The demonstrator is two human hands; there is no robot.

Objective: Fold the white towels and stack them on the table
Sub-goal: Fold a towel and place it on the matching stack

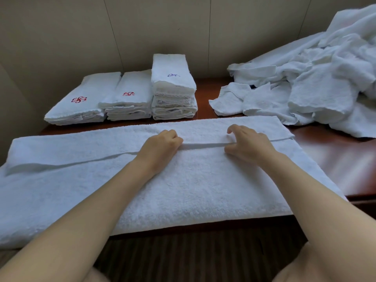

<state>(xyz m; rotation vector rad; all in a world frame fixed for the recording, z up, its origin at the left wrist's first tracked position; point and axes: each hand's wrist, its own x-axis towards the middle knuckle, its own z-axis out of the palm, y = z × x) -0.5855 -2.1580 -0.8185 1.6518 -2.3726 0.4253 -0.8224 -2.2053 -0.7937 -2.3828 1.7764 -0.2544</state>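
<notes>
A long white towel lies flat across the near part of the table, its two long sides folded in so their edges meet along a seam in the middle. My left hand pinches the near flap's edge at that seam. A little to the right, my right hand grips the same edge, fingers curled over it. At the back stand three stacks of folded white towels: a low one with a red emblem, a middle one, and a taller one with a blue emblem.
A heap of unfolded white towels fills the back right of the reddish-brown wooden table. A beige panelled wall stands right behind the stacks. The table's front edge runs under the towel near my forearms.
</notes>
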